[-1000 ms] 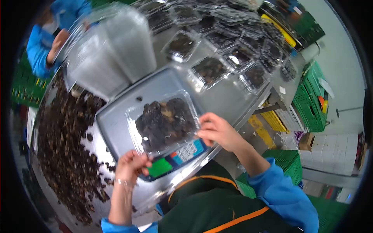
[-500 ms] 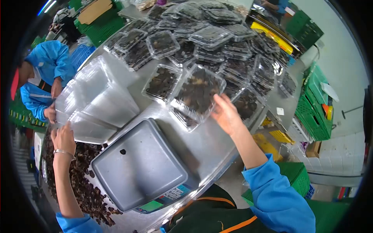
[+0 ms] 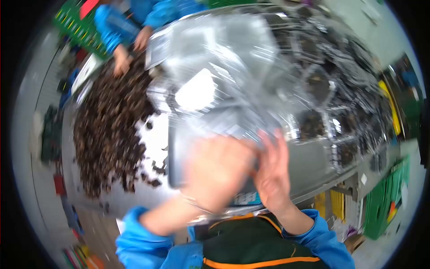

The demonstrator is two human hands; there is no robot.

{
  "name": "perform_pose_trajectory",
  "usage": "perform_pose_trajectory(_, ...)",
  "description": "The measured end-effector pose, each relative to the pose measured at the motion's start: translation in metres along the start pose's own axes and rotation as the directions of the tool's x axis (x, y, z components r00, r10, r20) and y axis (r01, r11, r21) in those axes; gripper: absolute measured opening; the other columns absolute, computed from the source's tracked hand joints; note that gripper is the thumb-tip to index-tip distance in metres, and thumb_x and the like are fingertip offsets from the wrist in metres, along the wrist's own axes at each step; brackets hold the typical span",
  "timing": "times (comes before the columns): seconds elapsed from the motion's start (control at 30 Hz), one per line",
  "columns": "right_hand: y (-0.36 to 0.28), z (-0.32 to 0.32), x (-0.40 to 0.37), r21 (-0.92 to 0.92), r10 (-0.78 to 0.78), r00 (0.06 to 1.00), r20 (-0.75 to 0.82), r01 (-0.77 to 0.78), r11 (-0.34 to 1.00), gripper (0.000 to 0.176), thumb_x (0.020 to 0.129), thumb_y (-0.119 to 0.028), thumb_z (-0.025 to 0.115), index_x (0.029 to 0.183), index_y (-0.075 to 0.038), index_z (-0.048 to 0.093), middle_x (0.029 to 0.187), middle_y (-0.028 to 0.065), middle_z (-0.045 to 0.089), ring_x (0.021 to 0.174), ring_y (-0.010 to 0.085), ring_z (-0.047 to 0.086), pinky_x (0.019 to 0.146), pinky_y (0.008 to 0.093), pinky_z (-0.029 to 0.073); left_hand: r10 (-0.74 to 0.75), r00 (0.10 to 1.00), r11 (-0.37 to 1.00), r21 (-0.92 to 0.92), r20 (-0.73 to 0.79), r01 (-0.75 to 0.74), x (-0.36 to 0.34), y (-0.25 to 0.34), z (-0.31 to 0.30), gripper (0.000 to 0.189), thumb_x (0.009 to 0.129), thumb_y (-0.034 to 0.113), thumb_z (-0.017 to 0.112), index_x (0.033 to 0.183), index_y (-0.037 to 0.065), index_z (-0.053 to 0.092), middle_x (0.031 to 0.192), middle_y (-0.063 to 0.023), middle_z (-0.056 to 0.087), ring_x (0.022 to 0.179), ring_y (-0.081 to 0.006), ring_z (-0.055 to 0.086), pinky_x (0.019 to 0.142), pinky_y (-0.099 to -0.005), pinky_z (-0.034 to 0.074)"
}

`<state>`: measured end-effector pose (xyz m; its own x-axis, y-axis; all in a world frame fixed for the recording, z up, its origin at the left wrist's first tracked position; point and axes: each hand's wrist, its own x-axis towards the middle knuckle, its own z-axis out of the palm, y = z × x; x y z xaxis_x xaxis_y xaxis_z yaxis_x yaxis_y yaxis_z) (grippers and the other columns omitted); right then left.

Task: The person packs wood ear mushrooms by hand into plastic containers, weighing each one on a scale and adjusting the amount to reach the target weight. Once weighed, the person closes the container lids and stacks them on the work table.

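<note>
Over the grey scale (image 3: 174, 157), my left hand (image 3: 219, 168) is closed at the near edge of a clear plastic container (image 3: 242, 114). Motion smears both the hand and the container, and the left fingertips are hidden. Close beside it is my right hand (image 3: 272, 172), with its fingers stretched upward against the container's near edge. Behind stands a stack of clear plastic containers (image 3: 215, 36), partly overlapped by the blurred one. A heap of dark brown pieces, resembling wood ear mushrooms (image 3: 112, 125), lies left of the scale.
Many filled clear packs (image 3: 318, 85) cover the table's right side. Across the table, a co-worker in blue sleeves (image 3: 159, 13) has both hands at the heap's far edge. Green crates (image 3: 385, 201) stand at right, past the metal table edge (image 3: 327, 184).
My view has swung left. My right hand has let go of the filled pack and come beside my left. My left hand has moved from the container stack to over the scale with a clear container.
</note>
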<state>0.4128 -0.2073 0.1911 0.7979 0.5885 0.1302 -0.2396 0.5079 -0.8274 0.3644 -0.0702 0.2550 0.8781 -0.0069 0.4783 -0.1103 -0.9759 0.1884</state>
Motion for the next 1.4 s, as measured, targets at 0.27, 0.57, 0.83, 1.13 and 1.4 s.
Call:
perform_pose_trajectory(0.27, 0.056, -0.024, -0.026, -0.155, 0.404, 0.808, -0.429, -0.506, 0.848, 0.053, 0.082, -0.013, 0.056, 0.129, -0.001, 0.036, 0.121, 0.0153, 0.045, 0.092, 0.0199, 0.055, 0.071, 0.033, 0.046, -0.643, 0.759, 0.766, -0.114, -0.104, 0.633, -0.235, -0.027, 0.008, 0.058, 0.069, 0.013, 0.067, 0.122, 0.002, 0.046, 0.12, -0.0187, 0.047, 0.111, -0.0336, 0.045, 0.089, -0.0444, 0.036)
perform_pose_trajectory(0.57, 0.006, -0.032, -0.007, -0.793, 0.025, 0.887, -0.46, -0.424, 0.438, 0.047, 0.085, -0.02, 0.055, 0.128, -0.005, 0.044, 0.128, 0.0093, 0.047, 0.108, 0.0139, 0.048, 0.08, 0.0234, 0.038, -0.887, 0.169, 0.162, 0.052, -0.43, 0.985, -0.509, -0.216, -0.061, 0.066, 0.078, 0.022, 0.064, 0.133, 0.001, 0.034, 0.13, -0.025, 0.039, 0.121, -0.0386, 0.035, 0.102, -0.0474, 0.025)
perform_pose_trajectory(0.83, 0.15, 0.262, 0.068, -0.938, 0.652, 0.696, 0.3, 0.09, 0.335, 0.029, 0.08, -0.006, 0.057, 0.109, -0.002, 0.055, 0.105, 0.008, 0.057, 0.098, 0.0169, 0.054, 0.085, 0.0291, 0.041, -0.825, 0.26, 0.141, 0.263, -0.501, 0.954, -0.536, -0.393, -0.109, 0.061, 0.077, 0.037, 0.064, 0.129, 0.013, 0.043, 0.132, -0.0178, 0.04, 0.118, -0.037, 0.039, 0.099, -0.0476, 0.029)
perform_pose_trajectory(1.13, 0.354, 0.336, 0.076, -0.587, 0.583, 0.268, 0.767, 0.66, 0.469, 0.02, 0.076, -0.007, 0.062, 0.096, -0.005, 0.06, 0.102, 0.0103, 0.056, 0.095, 0.029, 0.051, 0.082, 0.036, 0.041, -0.676, -0.381, -0.433, -0.079, -0.631, 0.898, -0.689, -0.541, -0.2, 0.094, 0.066, 0.075, 0.052, 0.138, 0.019, 0.032, 0.138, -0.0183, 0.035, 0.125, -0.0376, 0.036, 0.103, -0.0474, 0.027)
perform_pose_trajectory(1.4, 0.423, 0.336, 0.06, -0.509, 0.45, 0.412, 0.792, 0.854, 0.113, 0.015, 0.069, -0.014, 0.068, 0.081, -0.009, 0.063, 0.08, 0.0035, 0.053, 0.083, 0.0238, 0.05, 0.079, 0.0371, 0.036, -0.984, -0.135, -0.06, -0.507, -0.114, 0.86, -0.533, -0.487, -0.143, 0.06, 0.07, 0.048, 0.071, 0.099, -0.004, 0.062, 0.099, -0.0172, 0.062, 0.095, -0.0194, 0.056, 0.083, -0.0312, 0.043)
